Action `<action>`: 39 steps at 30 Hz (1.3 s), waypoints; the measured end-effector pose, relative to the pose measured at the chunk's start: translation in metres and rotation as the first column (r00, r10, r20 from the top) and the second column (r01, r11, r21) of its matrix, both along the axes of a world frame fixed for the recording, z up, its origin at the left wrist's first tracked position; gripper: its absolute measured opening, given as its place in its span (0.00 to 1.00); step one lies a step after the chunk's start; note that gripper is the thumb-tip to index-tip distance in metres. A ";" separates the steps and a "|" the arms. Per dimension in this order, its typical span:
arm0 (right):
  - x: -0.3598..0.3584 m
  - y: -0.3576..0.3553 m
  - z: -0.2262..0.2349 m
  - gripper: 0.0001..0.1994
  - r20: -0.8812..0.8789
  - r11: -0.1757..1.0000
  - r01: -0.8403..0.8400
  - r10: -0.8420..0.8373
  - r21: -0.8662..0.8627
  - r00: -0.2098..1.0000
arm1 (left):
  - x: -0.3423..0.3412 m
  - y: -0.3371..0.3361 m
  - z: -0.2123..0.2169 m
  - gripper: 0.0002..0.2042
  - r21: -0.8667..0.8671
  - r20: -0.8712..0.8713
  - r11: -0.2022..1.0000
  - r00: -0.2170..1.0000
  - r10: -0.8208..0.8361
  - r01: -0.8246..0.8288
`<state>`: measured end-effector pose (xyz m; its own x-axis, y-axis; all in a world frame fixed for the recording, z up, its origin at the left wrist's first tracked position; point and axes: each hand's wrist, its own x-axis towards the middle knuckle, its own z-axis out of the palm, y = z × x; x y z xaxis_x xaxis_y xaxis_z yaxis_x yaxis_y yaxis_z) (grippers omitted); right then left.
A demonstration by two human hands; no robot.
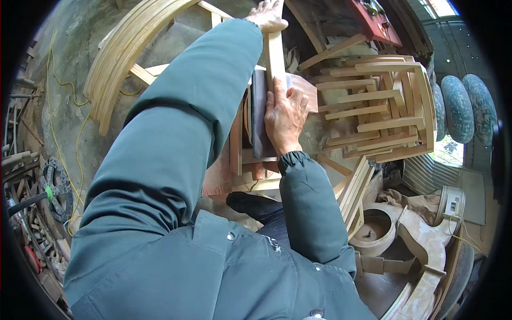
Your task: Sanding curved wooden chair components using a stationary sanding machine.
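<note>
A pale wooden bar [275, 56] runs away from me over a dark grey machine table [260, 125]. Around its far end, my left hand [266, 17] is closed, the arm stretched far forward. My right hand [286, 114] grips the near end, its fingers curled over the wood at the table. That hand covers part of the contact between bar and table. Beside my right hand, a reddish-brown board [305, 92] sticks out to the right.
Curved pale wooden strips [133, 48] are bundled at the far left. Several wooden frames [384, 101] are stacked on the right, with blue-grey rounded objects [458, 109] behind. A band saw-like machine [426, 240] lies lower right. A yellow cord [79, 149] crosses the floor at left.
</note>
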<state>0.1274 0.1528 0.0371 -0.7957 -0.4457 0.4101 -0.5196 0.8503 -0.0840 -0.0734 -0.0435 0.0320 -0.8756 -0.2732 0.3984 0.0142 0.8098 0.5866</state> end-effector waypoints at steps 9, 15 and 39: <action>0.055 0.037 -0.007 0.23 0.047 0.999 -0.001 -0.001 0.035 0.999 | 0.037 0.009 0.007 0.43 -0.017 0.296 0.995 0.951 -0.088 0.097; 0.130 0.083 -0.004 0.25 0.056 0.998 -0.040 0.038 0.041 0.998 | 0.118 0.044 0.007 0.45 -0.040 0.344 0.995 0.936 -0.072 0.091; 0.252 0.151 0.000 0.28 0.143 0.989 -0.079 0.097 -0.126 0.985 | 0.240 0.129 -0.007 0.43 -0.154 0.265 0.975 0.958 -0.114 0.159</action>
<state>0.3793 0.3036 0.0375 -0.8116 -0.4718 0.3446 -0.5661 0.7808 -0.2642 0.1663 0.0855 0.0253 -0.9777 -0.0908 0.1895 0.0012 0.8992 0.4375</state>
